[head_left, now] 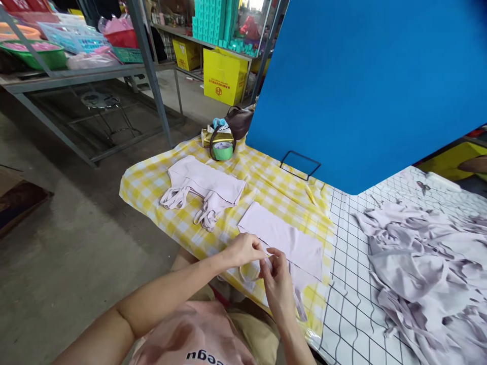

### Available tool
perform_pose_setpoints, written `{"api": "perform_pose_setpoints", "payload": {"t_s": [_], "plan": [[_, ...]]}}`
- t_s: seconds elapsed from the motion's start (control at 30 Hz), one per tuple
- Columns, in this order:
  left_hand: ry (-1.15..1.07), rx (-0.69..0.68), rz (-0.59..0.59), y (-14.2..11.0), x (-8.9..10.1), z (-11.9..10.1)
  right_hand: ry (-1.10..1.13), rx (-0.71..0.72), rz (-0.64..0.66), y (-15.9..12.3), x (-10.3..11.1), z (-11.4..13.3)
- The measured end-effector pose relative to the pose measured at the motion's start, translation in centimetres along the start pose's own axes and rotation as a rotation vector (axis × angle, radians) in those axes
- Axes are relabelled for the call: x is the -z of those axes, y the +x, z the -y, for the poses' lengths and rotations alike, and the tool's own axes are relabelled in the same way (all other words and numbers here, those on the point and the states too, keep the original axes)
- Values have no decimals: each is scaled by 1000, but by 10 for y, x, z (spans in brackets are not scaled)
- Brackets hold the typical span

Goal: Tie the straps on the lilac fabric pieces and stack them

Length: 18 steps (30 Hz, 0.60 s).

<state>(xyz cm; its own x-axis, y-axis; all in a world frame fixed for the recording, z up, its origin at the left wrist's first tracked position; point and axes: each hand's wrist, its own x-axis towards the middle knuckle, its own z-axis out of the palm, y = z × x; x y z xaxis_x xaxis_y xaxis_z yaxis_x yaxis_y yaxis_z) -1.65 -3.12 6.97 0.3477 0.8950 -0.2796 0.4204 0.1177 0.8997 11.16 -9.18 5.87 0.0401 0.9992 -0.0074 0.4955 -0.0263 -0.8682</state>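
A pale lilac strappy top (287, 235) lies spread on the yellow checked tablecloth (262, 177), right in front of me. Over its near edge, my left hand (247, 249) is closed in a pinch on one of its thin straps. Close beside it, my right hand (276, 271) has thumb and fingers pinched on the strap too; the exact grip is partly hidden. Another strap hangs down past the right wrist. Farther left lies a second lilac top (207, 182), flat, with its straps bunched toward me.
A heap of lilac garments (426, 268) covers the white grid-patterned cloth (350, 284) on the right. Behind stand a large blue board (361, 86) and a black wire stand (300, 165). Green tape (222, 151) and a dark bag (240, 121) sit at the far corner.
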Motion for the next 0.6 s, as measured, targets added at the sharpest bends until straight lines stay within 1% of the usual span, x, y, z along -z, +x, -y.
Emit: {"api": "perform_pose_setpoints", "payload": {"t_s": [0.07,0.13,0.2,0.23,0.3,0.43,0.5,0.6], "plan": [[0,8,42,6,0,7,-140,82,-42,2,-2,-3],[12,-2,84,11,1,13,-244,208,-70,5,-2,-7],[34,-20,105,17,2,18,-289,299,-89,10,0,-12],[57,-36,108,21,3,19,-296,318,-92,14,1,-15],[117,-78,84,28,4,22,-294,285,-85,23,6,-19],[242,-204,-17,45,3,29,-283,64,-10,46,13,-27],[377,-317,-21,52,2,34,-282,-5,19,56,15,-30],[586,-454,-9,60,-1,40,-282,-55,58,66,15,-34]]}}
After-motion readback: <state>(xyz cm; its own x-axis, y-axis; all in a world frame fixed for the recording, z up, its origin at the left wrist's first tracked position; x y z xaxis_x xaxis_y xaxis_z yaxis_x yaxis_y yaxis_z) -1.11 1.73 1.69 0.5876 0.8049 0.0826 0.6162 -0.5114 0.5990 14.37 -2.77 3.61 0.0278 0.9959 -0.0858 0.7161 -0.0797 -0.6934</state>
